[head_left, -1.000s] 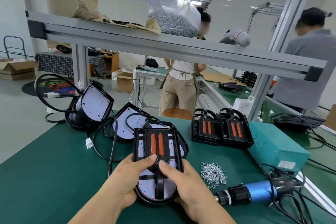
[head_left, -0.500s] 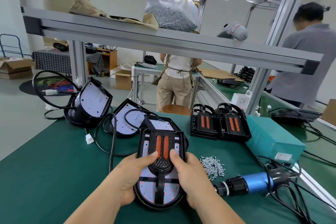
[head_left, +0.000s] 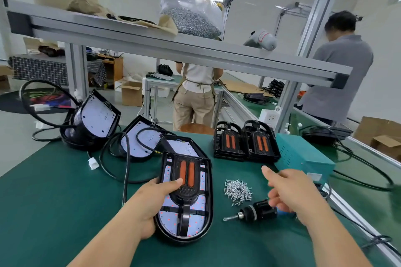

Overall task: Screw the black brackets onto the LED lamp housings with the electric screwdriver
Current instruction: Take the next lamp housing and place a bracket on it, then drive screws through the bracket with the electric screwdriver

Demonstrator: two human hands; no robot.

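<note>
The green desk [head_left: 54,201] carries everything under our hands. Beyond the right grip [head_left: 290,191] stands a green power box [head_left: 303,154], close to it. Far beyond the left grip [head_left: 149,201], two spare housings [head_left: 95,119] lie with their cables looped around them.

The left grip holds the lamp housing [head_left: 171,221], which lies flat on the desk, board side up. The fingers curl round its left edge and the thumb presses down on the black bracket [head_left: 188,193] seated on top. That bracket runs along the middle of the housing, its two orange strips just past the thumb tip.

Beyond and between the grips, two stacks of brackets [head_left: 245,143] sit side by side.

The right grip hovers wide, thumb spread, fingers half curled, holding nothing. It is blurred, so we cannot tell whether the fingers touch the electric screwdriver [head_left: 258,212] lying under them, bit pointing toward the housing.

A pile of screws [head_left: 237,189] lies between the grips, just left of the right one.
</note>
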